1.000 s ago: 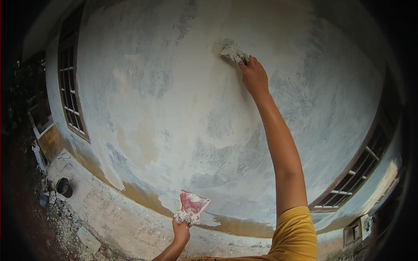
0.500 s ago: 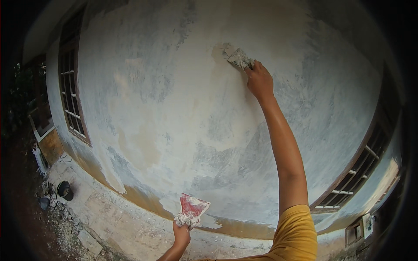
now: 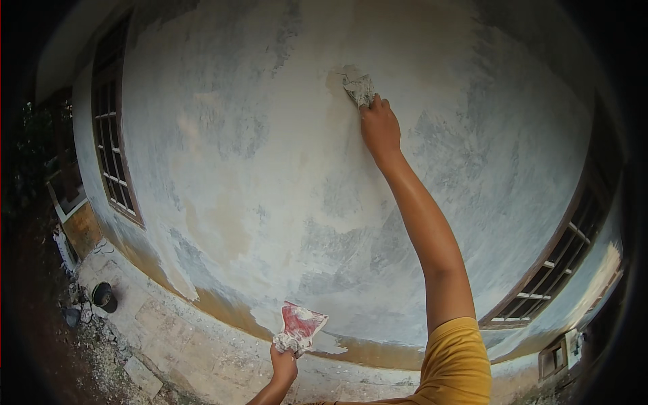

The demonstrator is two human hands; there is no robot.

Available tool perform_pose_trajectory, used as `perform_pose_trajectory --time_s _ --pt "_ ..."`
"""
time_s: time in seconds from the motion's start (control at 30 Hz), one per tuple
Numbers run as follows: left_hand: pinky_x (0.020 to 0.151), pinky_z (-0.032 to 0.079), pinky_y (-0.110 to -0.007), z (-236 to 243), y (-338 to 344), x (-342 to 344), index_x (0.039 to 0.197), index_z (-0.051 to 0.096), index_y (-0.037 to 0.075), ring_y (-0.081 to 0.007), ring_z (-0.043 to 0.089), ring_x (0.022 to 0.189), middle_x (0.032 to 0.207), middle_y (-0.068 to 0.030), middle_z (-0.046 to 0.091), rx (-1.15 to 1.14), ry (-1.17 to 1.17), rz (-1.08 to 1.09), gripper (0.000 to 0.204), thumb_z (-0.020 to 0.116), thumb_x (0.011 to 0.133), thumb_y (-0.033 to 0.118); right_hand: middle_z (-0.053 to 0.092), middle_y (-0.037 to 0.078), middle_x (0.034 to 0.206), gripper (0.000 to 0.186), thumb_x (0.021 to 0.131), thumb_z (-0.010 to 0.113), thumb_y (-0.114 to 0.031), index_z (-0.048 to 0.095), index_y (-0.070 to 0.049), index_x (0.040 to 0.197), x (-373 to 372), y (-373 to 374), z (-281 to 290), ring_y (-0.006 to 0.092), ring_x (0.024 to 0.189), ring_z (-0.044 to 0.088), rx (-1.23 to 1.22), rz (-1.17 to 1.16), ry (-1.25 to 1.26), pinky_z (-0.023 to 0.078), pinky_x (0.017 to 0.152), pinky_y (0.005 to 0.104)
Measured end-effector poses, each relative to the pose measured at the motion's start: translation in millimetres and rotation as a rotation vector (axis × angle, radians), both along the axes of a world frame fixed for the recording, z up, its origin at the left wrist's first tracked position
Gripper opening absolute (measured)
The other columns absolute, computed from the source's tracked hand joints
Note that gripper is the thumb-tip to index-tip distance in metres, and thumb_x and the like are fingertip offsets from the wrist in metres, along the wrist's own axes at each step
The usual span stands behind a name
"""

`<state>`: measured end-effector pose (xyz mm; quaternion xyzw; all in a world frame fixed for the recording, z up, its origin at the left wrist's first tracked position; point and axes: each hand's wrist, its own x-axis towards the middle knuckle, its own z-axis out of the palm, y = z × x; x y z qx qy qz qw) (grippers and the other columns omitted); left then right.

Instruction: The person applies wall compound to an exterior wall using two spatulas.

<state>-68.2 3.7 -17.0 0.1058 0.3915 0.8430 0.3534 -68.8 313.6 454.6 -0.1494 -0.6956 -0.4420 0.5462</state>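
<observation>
My right hand (image 3: 380,128) is raised high in front of me, closed round the handle of a putty knife (image 3: 360,89) caked with pale filler. Its blade lies against the wall (image 3: 290,155), at the edge of a damp-looking beige patch (image 3: 335,81). Low down, my left hand (image 3: 284,362) grips a second putty knife, a red one (image 3: 300,324) smeared with white putty, with its wide edge pointing up. Thick putty clings round its handle end, beside my fingers. The left one is held apart from the raised knife.
White and grey smears cover the wall, with a bare ochre strip (image 3: 378,354) along its foot. Barred windows stand at left (image 3: 113,148) and right (image 3: 550,270). A dark bucket (image 3: 102,297) sits on the paved walkway (image 3: 175,337), near rubble (image 3: 101,344).
My right hand has moved left with its putty knife, whose blade has turned more upright against the wall. My left hand and the red putty knife have barely shifted.
</observation>
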Motion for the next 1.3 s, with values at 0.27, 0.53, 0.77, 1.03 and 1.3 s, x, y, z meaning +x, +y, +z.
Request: perform_pose_trajectory --time_s 0.27,0.53,0.77,1.03,1.3 --pt "0.074 0.055 -0.038 -5 -1 -2 0.118 0.045 -0.003 -0.0268 0.062 0.092 0.105 -0.0148 0.057 0.002 0.035 -0.030 0.054 0.030 0.067 -0.016 0.057 0.014 0.089 0.002 0.067 0.059 0.001 0.061 0.000 0.066 -18 -6 26 0.0255 0.076 0.056 -0.048 -0.081 0.012 0.053 0.058 0.0328" --pt "0.078 0.054 -0.038 -5 -5 -5 0.118 0.044 -0.005 -0.0279 0.062 0.095 0.108 -0.0164 0.056 0.017 0.008 -0.005 0.053 0.030 0.068 -0.016 0.058 0.017 0.105 0.005 0.070 0.059 -0.001 0.063 0.000 0.073 4 -5 7 0.0266 0.089 0.058 -0.059 -0.064 -0.028 0.054 0.063 0.0332" --pt "0.080 0.053 -0.038 4 -4 -2 0.116 0.045 -0.005 -0.0282 0.061 0.096 0.108 -0.0160 0.056 0.017 -0.016 -0.023 0.052 0.031 0.068 -0.016 0.056 0.016 0.114 0.009 0.072 0.059 -0.003 0.065 -0.003 0.078 2 -5 39 0.0252 0.093 0.059 -0.027 -0.072 -0.155 0.054 0.070 0.0334" --pt "0.071 0.054 -0.032 3 -4 -7 0.113 0.047 -0.002 -0.0220 0.060 0.089 0.103 -0.0108 0.056 0.011 -0.007 -0.012 0.045 0.034 0.072 -0.013 0.054 0.012 0.121 0.025 0.075 0.056 -0.001 0.070 -0.013 0.093 41 4 55 0.0229 0.108 0.054 -0.162 -0.099 -0.273 0.051 0.081 0.0353" --pt "0.078 0.051 -0.031 -2 1 -6 0.115 0.046 -0.004 -0.0216 0.060 0.092 0.105 -0.0112 0.056 0.018 0.008 -0.039 0.044 0.036 0.073 -0.012 0.052 0.013 0.127 0.027 0.075 0.057 -0.002 0.069 -0.013 0.096 26 6 80 0.0257 0.104 0.057 -0.114 -0.132 -0.391 0.049 0.084 0.0363"
